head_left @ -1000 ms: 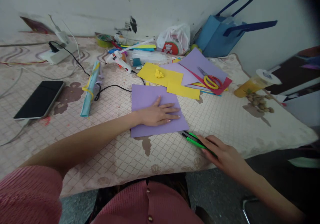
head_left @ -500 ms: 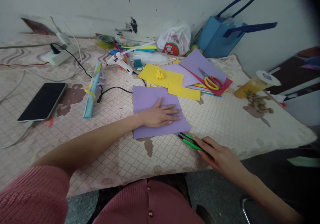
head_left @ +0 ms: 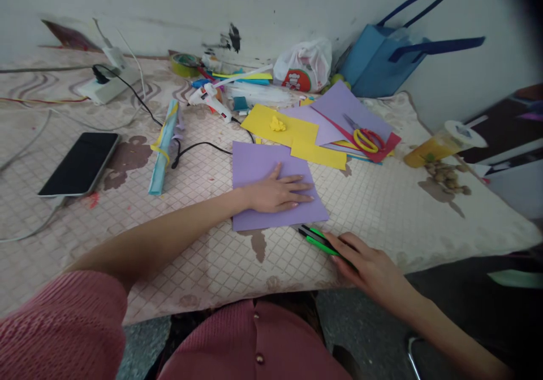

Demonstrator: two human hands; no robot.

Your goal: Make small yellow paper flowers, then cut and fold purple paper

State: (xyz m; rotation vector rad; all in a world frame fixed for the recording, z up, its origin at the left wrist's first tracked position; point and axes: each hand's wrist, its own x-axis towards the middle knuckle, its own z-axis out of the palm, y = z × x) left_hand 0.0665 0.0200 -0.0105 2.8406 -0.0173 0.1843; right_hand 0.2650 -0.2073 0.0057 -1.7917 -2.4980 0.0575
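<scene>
A purple sheet (head_left: pixel 254 168) lies on the patterned tablecloth in front of me. My left hand (head_left: pixel 274 193) rests flat on it with the fingers spread. My right hand (head_left: pixel 367 261) is closed around a green and black utility knife (head_left: pixel 318 241), just right of and below the sheet. The knife's tip points left, close to the sheet's lower edge. Yellow paper (head_left: pixel 318 152) touches the sheet's upper right corner.
Scissors (head_left: pixel 369 141) lie on coloured papers. Behind are a glue gun (head_left: pixel 212 102), a plastic bag (head_left: pixel 303 69) and a blue bag (head_left: pixel 371 57). A phone (head_left: pixel 80 164) and rolled blue paper (head_left: pixel 163 148) are at left, a drink cup (head_left: pixel 441 145) at right.
The view has shifted slightly. My right hand and the knife have moved a little to the left along the sheet's lower edge. My left hand stays on the sheet.
</scene>
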